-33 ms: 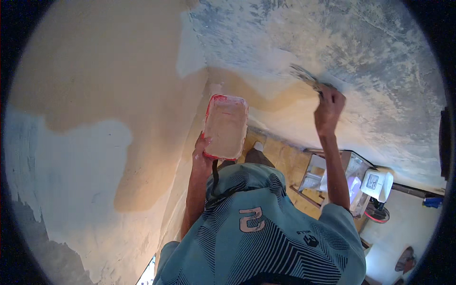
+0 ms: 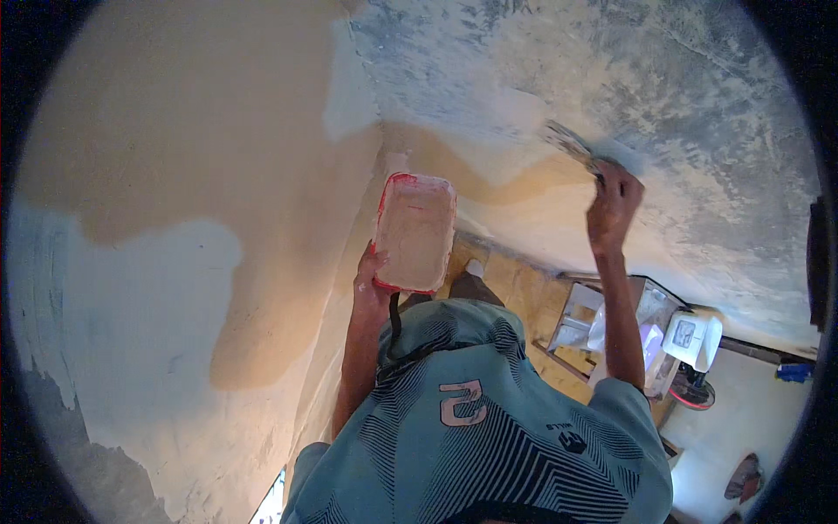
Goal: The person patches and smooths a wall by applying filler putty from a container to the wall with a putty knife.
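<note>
My left hand (image 2: 373, 278) grips the lower left side of a rectangular red tray (image 2: 382, 223), whose rim is smeared with pale residue. Pinkish-beige putty (image 2: 415, 236) covers the inside of it. Farther right, my right hand (image 2: 614, 205) is closed round a wide putty knife (image 2: 572, 142), its blade pointing up and left along the right-hand wall (image 2: 690, 113). The blade is somewhat blurred and seems to lie against the wall. Around it the surface is mottled grey and white, with a smooth tan patch below and to the left.
On the left, another wall (image 2: 166, 157) carries tan and whitish patches and meets the right one in a corner. Lower right are an open wooden cabinet (image 2: 580, 319), a white container (image 2: 692, 341) and a round fan (image 2: 694, 393). My foot (image 2: 474, 268) is on the yellowish floor (image 2: 502, 279).
My right hand has shifted slightly right and down along the wall with the putty knife. The left hand and the tray have stayed in place.
</note>
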The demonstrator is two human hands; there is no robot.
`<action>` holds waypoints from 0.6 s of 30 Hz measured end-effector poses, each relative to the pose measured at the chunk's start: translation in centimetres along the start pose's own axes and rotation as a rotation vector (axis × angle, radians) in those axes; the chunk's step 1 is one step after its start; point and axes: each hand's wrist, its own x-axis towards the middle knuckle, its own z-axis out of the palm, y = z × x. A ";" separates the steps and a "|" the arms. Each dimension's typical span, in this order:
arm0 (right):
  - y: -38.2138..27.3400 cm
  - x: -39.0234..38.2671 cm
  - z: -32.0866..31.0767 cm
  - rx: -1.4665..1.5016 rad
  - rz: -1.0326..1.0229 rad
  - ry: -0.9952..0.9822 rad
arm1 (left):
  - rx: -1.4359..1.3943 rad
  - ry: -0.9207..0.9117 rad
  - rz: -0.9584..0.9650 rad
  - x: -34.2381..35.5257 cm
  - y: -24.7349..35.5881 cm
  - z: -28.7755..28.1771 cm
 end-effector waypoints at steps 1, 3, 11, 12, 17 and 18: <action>0.9 -0.4 -1.0 -0.019 -0.038 0.026 | -0.003 0.003 0.000 0.1 -0.1 -0.2; 1.1 -0.7 -3.0 -0.044 0.023 0.056 | 0.036 0.027 0.034 0.3 -0.2 -0.2; -5.5 3.5 0.5 0.038 -0.041 0.005 | 0.024 0.002 0.019 0.8 0.1 0.7; -5.1 3.5 0.5 0.037 -0.046 0.011 | 0.030 -0.006 0.047 0.8 0.0 0.5; -0.2 1.0 -2.6 0.019 -0.036 0.048 | 0.028 -0.004 0.025 0.2 -0.1 -0.2; 0.6 0.3 -3.8 -0.039 -0.024 0.040 | 0.029 -0.040 0.031 0.2 -0.1 -0.5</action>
